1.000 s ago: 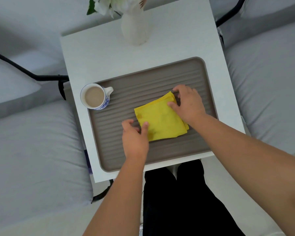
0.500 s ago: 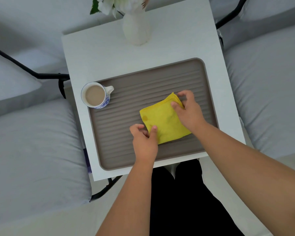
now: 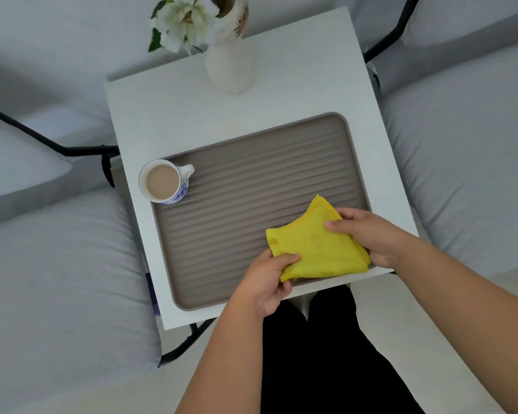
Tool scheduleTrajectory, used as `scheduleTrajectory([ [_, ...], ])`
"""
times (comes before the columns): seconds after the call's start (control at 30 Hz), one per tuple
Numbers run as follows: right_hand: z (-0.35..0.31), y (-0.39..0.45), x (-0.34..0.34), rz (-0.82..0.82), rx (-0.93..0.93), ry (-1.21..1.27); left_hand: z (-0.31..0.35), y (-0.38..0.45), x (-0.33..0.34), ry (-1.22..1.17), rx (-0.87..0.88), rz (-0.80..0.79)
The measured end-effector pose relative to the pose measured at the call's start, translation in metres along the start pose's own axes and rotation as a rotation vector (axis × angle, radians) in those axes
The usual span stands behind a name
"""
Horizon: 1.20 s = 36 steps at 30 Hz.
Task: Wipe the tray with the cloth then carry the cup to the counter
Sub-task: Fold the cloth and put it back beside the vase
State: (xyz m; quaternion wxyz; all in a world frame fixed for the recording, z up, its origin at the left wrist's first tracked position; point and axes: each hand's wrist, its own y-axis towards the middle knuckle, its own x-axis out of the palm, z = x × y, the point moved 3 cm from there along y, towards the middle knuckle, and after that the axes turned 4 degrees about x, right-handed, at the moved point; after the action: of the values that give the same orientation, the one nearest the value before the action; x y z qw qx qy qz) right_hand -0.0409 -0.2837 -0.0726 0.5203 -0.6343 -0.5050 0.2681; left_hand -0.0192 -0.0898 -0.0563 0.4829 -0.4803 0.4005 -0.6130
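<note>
- Cloth (image 3: 314,246): yellow, soft, folded; held over the near right corner of the tray (image 3: 237,204).
- Left hand (image 3: 263,283) pinches its near left edge; right hand (image 3: 368,234) grips its right side.
- Tray: brown, ribbed, rounded corners.
- Cup (image 3: 164,181): blue-patterned, holds milky drink, at the tray's far left corner.
- White table (image 3: 281,97) carries a vase (image 3: 229,64); grey cushions (image 3: 57,279) flank it.

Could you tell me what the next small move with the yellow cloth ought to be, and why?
Probably press the cloth flat and sweep it left across the tray. Both hands, left hand and right hand, grip it bunched at the tray's near right corner, so the ribbed surface towards the cup lies uncovered, and the cup, full, looks best left until afterwards.
</note>
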Motion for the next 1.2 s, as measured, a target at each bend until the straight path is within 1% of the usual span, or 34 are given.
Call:
scheduleTrajectory([
  [0.07,-0.011,-0.004,-0.006,-0.092,0.003,0.061,0.015,-0.001,0.006,0.02,0.099,-0.048],
  [0.13,-0.021,-0.006,-0.011,-0.166,0.021,0.073,0.035,-0.001,0.011,0.059,0.189,-0.063],
  [0.2,-0.029,-0.003,-0.015,-0.163,0.039,0.088,0.055,0.002,0.018,0.107,0.245,-0.081],
  [0.27,-0.041,0.003,-0.018,-0.109,0.016,0.117,0.076,0.007,0.028,0.175,0.291,-0.099],
  [0.37,-0.075,0.011,-0.022,0.031,-0.134,0.142,0.109,0.014,0.045,0.318,0.369,-0.085],
  [0.47,-0.12,0.016,-0.025,0.148,-0.32,0.109,0.144,0.024,0.064,0.448,0.468,-0.013],
  [0.6,-0.173,0.033,-0.032,0.261,-0.496,0.01,0.186,0.047,0.09,0.517,0.64,0.1],
  [0.77,-0.223,0.066,-0.043,0.372,-0.587,-0.043,0.224,0.08,0.114,0.707,0.904,0.285],
  [0.9,-0.249,0.09,-0.047,0.424,-0.644,-0.129,0.253,0.097,0.129,0.763,1.035,0.321],
  [1.0,-0.262,0.106,-0.051,0.458,-0.693,-0.192,0.266,0.111,0.135,0.923,1.16,0.347],
  [1.07,-0.263,0.115,-0.055,0.512,-0.714,-0.253,0.267,0.122,0.137,1.002,1.197,0.345],
  [1.13,-0.26,0.121,-0.059,0.608,-0.736,-0.323,0.263,0.132,0.138,1.069,1.156,0.343],
  [1.2,-0.256,0.121,-0.06,0.688,-0.86,-0.412,0.253,0.139,0.138,1.103,1.091,0.339],
])
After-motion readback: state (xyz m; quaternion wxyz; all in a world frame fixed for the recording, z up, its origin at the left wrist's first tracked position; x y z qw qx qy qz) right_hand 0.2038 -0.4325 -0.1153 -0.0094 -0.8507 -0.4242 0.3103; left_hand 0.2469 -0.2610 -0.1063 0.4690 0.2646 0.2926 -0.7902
